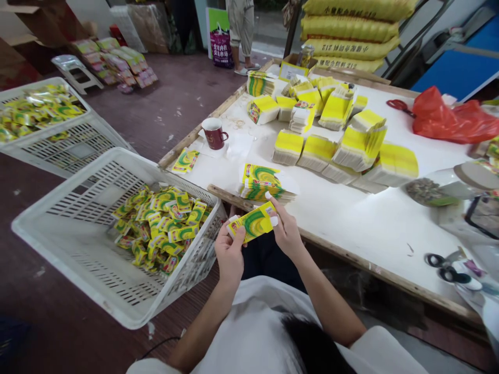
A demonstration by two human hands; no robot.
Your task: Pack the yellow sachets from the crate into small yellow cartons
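A small yellow-and-green printed carton point(253, 224) is held between my two hands, over my lap at the table's front edge. My left hand point(230, 249) is closed on its left end, thumb on top. At the other end, the fingers of my right hand point(286, 228) pinch the carton beside its white end flap. Just beyond, a stack of flat printed cartons point(260, 179) lies on the table near its edge. Left of my hands, a white plastic crate point(86, 254) holds a heap of small yellow-green cartons point(166, 223).
Bundles of yellow cartons point(317, 150) cover the far middle of the white table point(351, 223). A dark red mug point(213, 134) stands at left. Scissors point(448, 270), a clear jar point(436, 187) and a red bag point(448, 117) lie right. A second crate point(74, 137) stands left; a person point(240, 31) is beyond.
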